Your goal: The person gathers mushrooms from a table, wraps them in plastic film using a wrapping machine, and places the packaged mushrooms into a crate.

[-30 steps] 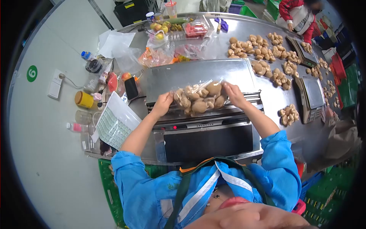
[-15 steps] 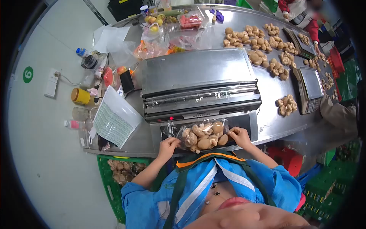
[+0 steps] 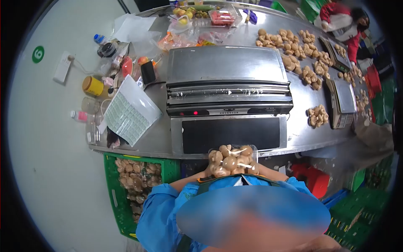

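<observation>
A film-wrapped pack of brown mushrooms (image 3: 232, 161) is up against my chest, just off the table's front edge. My left hand (image 3: 204, 174) grips its left side and my right hand (image 3: 262, 169) its right side. The fingers of both hands are mostly hidden behind and under the pack. In front stands the wrapping machine (image 3: 226, 63), with clear film along its bar and a red light lit. Its black plate (image 3: 231, 134) lies bare between the machine and the pack.
At lower left, a green crate (image 3: 170, 168) holds wrapped mushroom packs. Loose mushroom piles (image 3: 318, 116) and a scale (image 3: 343, 98) stand on the right. A printed sheet (image 3: 130, 110), jars and bottles line the left. A co-worker's red sleeve (image 3: 353, 47) shows at far right.
Both hands have drawn the mushroom pack off the black plate, toward my body. The film now looks tight around it, and the plate is uncovered. The view has tilted slightly.
</observation>
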Tool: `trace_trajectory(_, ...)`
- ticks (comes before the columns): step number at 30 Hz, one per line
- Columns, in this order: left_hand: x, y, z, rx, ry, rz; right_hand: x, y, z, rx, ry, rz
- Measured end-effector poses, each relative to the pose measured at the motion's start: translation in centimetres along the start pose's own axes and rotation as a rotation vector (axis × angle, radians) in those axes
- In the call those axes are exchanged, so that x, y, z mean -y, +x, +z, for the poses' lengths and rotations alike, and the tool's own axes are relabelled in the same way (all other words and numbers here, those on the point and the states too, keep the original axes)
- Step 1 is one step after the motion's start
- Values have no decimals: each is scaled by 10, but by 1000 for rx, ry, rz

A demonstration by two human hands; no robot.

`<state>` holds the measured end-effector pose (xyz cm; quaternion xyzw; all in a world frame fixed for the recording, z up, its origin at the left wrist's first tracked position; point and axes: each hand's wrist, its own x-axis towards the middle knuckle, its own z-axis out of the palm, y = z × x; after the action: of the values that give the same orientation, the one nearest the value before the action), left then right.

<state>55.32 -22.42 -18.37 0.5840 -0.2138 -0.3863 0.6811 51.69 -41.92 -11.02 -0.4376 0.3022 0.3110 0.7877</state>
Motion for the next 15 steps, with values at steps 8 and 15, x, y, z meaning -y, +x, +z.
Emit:
trace_trajectory(8,-61,-30,25,221,-583,68,73,-41,3,279,-525,-349)
trace_trajectory(15,-43,-95,44,-238,-443,267,68,-31,90,619,-1160,-428)
